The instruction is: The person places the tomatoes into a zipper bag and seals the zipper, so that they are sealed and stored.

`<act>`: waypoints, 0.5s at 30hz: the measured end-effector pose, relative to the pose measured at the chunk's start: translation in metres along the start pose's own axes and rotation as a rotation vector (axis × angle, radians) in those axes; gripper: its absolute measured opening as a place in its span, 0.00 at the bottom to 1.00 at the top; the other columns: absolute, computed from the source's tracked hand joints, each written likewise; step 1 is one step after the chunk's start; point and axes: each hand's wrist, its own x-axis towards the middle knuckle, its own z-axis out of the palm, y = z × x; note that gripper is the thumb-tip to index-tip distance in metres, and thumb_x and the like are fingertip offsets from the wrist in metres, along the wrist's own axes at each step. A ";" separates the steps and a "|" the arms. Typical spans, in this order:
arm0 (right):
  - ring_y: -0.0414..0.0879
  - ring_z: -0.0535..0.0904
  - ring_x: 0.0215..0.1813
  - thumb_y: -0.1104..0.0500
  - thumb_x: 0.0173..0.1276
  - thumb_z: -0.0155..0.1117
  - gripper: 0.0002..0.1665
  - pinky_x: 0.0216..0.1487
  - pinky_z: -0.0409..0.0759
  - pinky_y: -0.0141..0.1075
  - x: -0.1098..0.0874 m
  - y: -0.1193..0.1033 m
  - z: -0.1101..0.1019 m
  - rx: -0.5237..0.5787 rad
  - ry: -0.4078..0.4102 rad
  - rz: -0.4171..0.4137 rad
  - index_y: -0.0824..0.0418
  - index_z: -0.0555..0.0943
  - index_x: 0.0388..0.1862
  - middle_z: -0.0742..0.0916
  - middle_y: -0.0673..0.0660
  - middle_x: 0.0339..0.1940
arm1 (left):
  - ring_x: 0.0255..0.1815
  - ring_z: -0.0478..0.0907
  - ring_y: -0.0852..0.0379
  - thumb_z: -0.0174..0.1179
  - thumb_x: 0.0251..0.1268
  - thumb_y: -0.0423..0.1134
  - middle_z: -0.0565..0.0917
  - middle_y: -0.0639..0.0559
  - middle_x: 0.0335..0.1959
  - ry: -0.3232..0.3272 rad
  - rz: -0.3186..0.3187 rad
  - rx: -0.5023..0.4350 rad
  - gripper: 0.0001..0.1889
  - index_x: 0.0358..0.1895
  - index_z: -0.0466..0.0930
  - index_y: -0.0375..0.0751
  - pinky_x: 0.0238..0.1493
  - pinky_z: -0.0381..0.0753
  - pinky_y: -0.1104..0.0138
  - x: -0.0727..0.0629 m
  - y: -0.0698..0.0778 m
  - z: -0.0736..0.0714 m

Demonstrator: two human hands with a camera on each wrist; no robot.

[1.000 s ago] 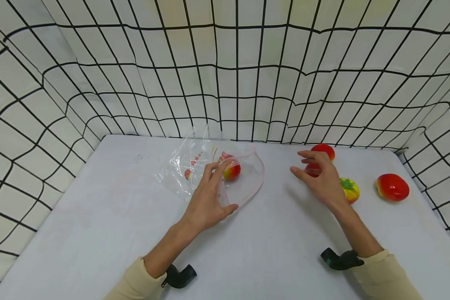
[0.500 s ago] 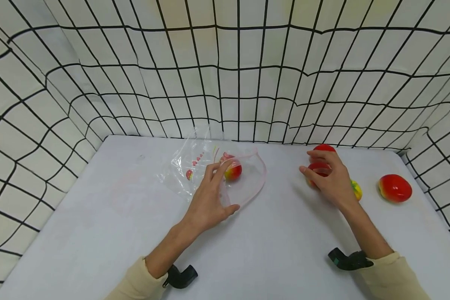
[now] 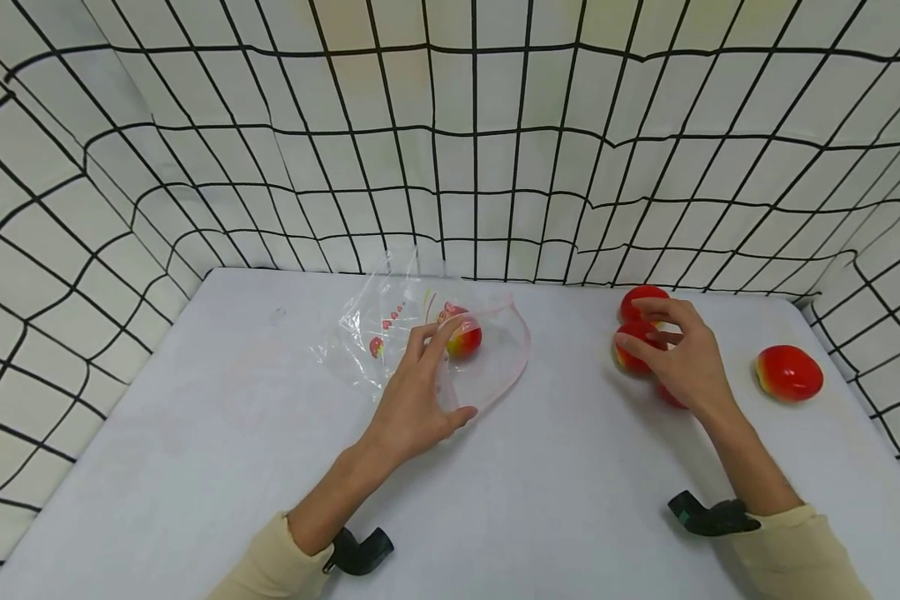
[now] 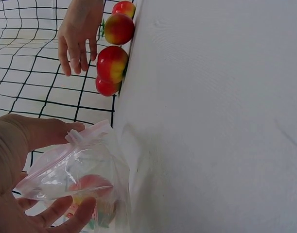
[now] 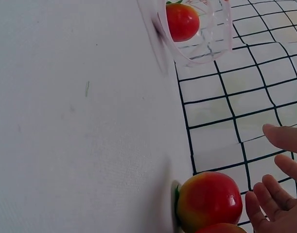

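Observation:
A clear plastic zip bag (image 3: 495, 385) with a pink rim lies with its mouth facing right. My left hand (image 3: 416, 404) holds that mouth apart, thumb at one edge and fingers hooked over the other, as the left wrist view shows. Inside is a red-and-yellow toy fruit (image 3: 465, 340). My right hand (image 3: 686, 362) hovers over the toy fruit group, its thumb and fingers apart. Nearest to it is a red toy fruit (image 5: 209, 200), with a gap to the fingertips in the right wrist view. Another red fruit (image 3: 642, 300) stands just behind.
One red fruit (image 3: 672, 395) shows partly beneath my right wrist. Farther right sits a wider red fruit (image 3: 789, 373). A white tabletop (image 3: 195, 467) carries everything, and a black grid net (image 3: 450, 133) over white cloth rises around its back and sides.
My right hand has moved to the right over the toy fruits, uncovering the two red ones and covering the yellow, green-topped one. My left hand and the bag stay put.

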 end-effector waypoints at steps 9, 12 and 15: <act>0.62 0.73 0.69 0.54 0.69 0.74 0.34 0.48 0.70 0.10 0.002 0.008 -0.009 -0.027 -0.002 -0.010 0.58 0.73 0.71 0.76 0.63 0.69 | 0.73 0.72 0.45 0.85 0.42 0.38 0.65 0.49 0.74 0.004 -0.004 -0.011 0.61 0.82 0.57 0.63 0.59 0.87 0.47 0.001 0.001 0.000; 0.64 0.72 0.70 0.54 0.69 0.74 0.35 0.48 0.70 0.11 0.003 0.012 -0.012 -0.052 -0.017 0.001 0.60 0.73 0.71 0.75 0.65 0.70 | 0.73 0.72 0.45 0.85 0.42 0.38 0.65 0.49 0.74 0.001 -0.007 -0.010 0.61 0.81 0.57 0.64 0.60 0.87 0.47 0.000 0.000 0.000; 0.66 0.72 0.71 0.53 0.68 0.75 0.36 0.48 0.70 0.12 0.004 0.016 -0.015 -0.076 -0.043 0.003 0.61 0.73 0.72 0.75 0.67 0.71 | 0.73 0.71 0.45 0.85 0.42 0.38 0.65 0.50 0.74 0.001 -0.008 -0.007 0.61 0.81 0.56 0.64 0.60 0.87 0.48 0.000 0.000 0.000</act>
